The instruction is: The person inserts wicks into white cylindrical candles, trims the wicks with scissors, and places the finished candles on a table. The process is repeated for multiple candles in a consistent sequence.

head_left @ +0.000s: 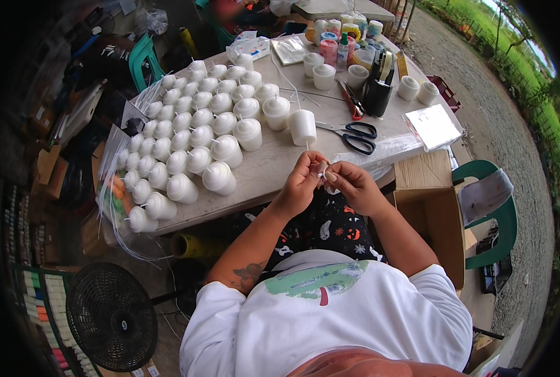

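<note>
both hands met just off the table's [273, 166] near edge: left hand [302, 182] and right hand [350, 185] pinched one small white piece [323, 169] between fingertips, equally near, white candle [302, 127] just beyond.

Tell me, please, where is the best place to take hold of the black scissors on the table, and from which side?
Probably grip the black scissors by the two handle loops, coming from the right: the loops lie at the right end, the blades point left, and they lie flat on the table just beyond the right hand.
</note>
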Motion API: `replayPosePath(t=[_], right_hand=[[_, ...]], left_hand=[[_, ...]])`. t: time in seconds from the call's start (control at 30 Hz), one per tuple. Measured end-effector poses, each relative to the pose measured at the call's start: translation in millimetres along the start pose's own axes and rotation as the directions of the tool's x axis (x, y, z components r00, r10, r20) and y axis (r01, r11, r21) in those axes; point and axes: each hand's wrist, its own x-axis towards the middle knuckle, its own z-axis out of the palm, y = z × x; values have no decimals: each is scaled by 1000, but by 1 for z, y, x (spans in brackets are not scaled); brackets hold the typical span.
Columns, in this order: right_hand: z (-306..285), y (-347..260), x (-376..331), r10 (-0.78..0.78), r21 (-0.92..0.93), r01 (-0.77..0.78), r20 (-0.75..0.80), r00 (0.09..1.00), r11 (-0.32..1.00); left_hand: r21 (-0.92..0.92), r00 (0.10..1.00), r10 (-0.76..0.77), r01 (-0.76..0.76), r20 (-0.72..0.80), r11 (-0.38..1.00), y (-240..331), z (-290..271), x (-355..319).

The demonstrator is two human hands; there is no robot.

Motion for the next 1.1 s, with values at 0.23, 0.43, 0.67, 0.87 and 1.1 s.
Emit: replayPosePath(t=[0.23,0.43,0.67,0.87,1.1], right_hand=[[0,2,0,8,-77,-14,-82,997,997],[5,-4,-1,-1,-52,-5,-102,995,999],[7,-4,1,-328,-590,207,-104,939,781],[11,-4,-3,-183,-607,19,-209,961,794],[-2,-6,-5,63,43,-61,-44,997,997]], left_hand=[[-90,999,-47,49,17,995,-11,-7,0],[-74,998,-61,60,-10,995,-12,-9,2],[23,997,38,-37,-73,999,-11,0,1],[335,947,261,-188,-187,923,-33,0,2],[423,924,319,-207,-213,882,-25,-2,0]])
